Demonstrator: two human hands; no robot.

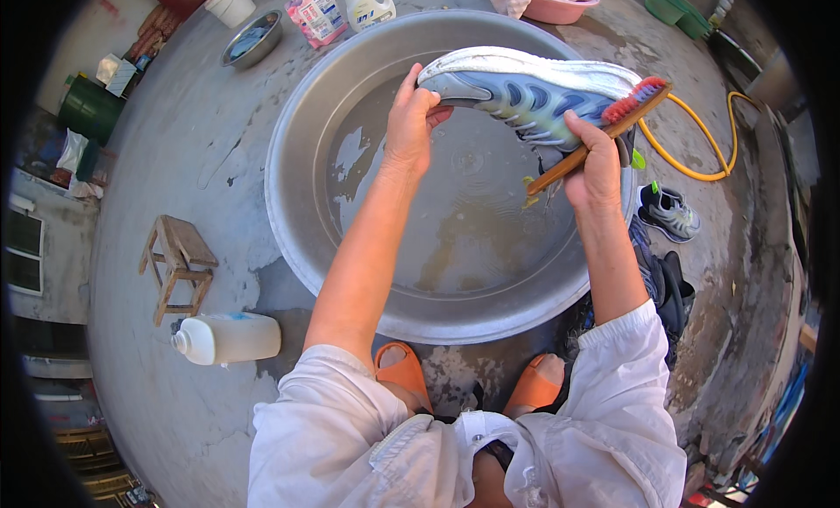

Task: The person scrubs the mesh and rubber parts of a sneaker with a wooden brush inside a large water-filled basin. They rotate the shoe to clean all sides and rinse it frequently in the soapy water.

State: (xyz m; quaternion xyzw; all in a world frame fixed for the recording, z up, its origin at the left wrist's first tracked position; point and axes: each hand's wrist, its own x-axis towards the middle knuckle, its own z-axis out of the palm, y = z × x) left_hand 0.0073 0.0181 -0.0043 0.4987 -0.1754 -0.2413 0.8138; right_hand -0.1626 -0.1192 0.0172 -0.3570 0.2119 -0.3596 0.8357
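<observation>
A blue-grey sneaker (525, 92) with a thick white sole is held on its side above a wide metal basin (293, 171). My left hand (413, 114) grips it by the toe, fingers closed around the tip. In my right hand (598, 165) is a wooden-handled scrub brush (564, 168) with red and purple bristles; the bristle end lies close beside the shoe's heel. That hand's thumb rests along the handle, and it also seems to support the heel end. Murky water (477, 215) fills the bottom of the basin, with ripples under the shoe.
Another sneaker (669, 214) lies right of the basin, near a yellow hose (700, 162). At left are a wooden stool (179, 259) and a white jug (229, 338) on its side. Behind stand a detergent bottle (368, 7), a pink bag (317, 16) and a pink tub (564, 9).
</observation>
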